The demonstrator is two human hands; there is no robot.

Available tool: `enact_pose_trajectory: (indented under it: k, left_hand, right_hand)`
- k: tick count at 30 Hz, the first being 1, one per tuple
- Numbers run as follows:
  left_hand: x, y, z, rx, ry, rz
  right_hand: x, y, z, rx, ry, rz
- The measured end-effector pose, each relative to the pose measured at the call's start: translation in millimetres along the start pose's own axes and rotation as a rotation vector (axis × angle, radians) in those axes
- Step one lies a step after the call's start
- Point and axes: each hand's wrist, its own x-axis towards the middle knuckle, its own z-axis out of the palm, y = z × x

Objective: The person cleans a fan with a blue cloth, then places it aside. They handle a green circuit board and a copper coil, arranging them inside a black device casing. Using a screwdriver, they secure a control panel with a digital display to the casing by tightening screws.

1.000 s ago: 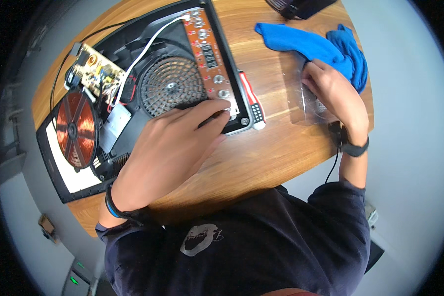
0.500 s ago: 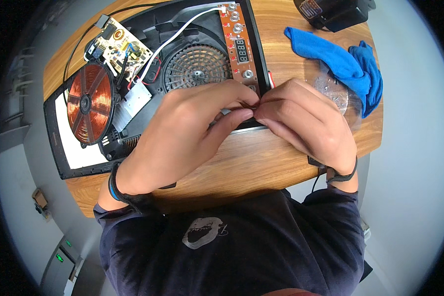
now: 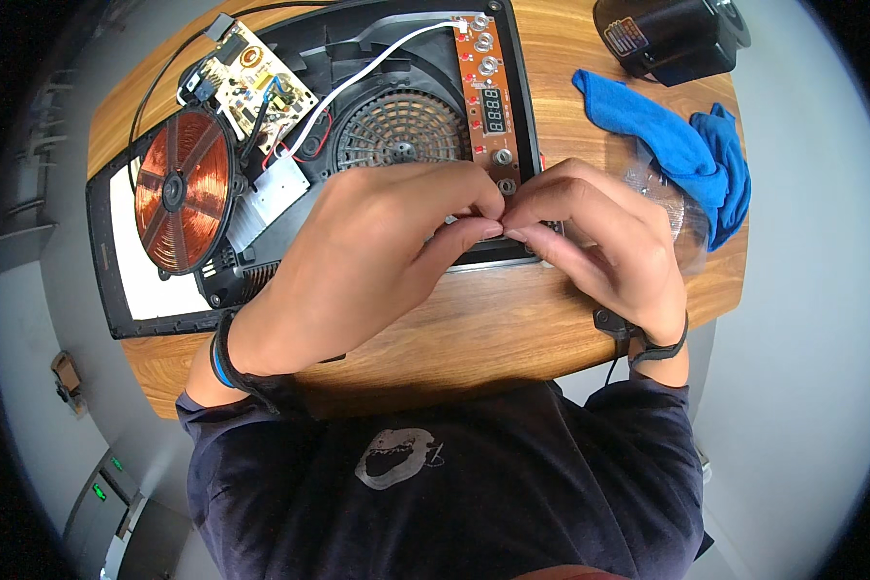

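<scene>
My left hand [image 3: 382, 251] and my right hand [image 3: 614, 237] meet at the fingertips over the near end of an orange control board [image 3: 502, 140]. Both are closed in a pinch, thumbs against index fingers. Whatever lies between the fingertips is too small or hidden to make out. The board has a dark digit display and several round metal spring contacts, and sits along the right side of an opened induction cooker's black housing [image 3: 435, 72]. A white cable [image 3: 382, 60] runs from its far end. My fingers cover its near end.
Left in the housing are a copper coil [image 3: 203, 179], a populated circuit board [image 3: 251, 97] and a metal heat sink [image 3: 273, 198]. A round vent grille [image 3: 367, 135] lies beyond my left hand. To the right are a blue cloth [image 3: 648, 121], clear plastic [image 3: 691, 232] and a black device [image 3: 662, 43].
The housing and table sit slightly further right in view. My fingertips stay together; the right hand's thumb and index finger are now more bent, with a wider gap behind the pinch.
</scene>
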Motion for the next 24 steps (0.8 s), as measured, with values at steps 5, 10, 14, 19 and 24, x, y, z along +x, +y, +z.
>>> enact_pose_trajectory:
  k: [5,10,14,19,24]
  left_hand:
    - [3,0,-2,-0.007,-0.012,0.011]
    - [3,2,0,-0.018,0.146,0.000]
    - [6,4,-12,0.050,0.122,0.006]
    - [5,3,-18,0.133,0.103,0.002]
    - [4,1,-20,0.125,0.113,-0.020]
  right_hand:
    - [2,1,-2,-0.039,0.033,0.052]
    - [-9,21,-5,-0.281,0.169,0.337]
    - [-29,37,1,-0.342,-0.075,0.459]
    - [-25,40,4,-0.279,-0.116,0.564]
    - [-31,50,-6,-0.491,0.001,0.491]
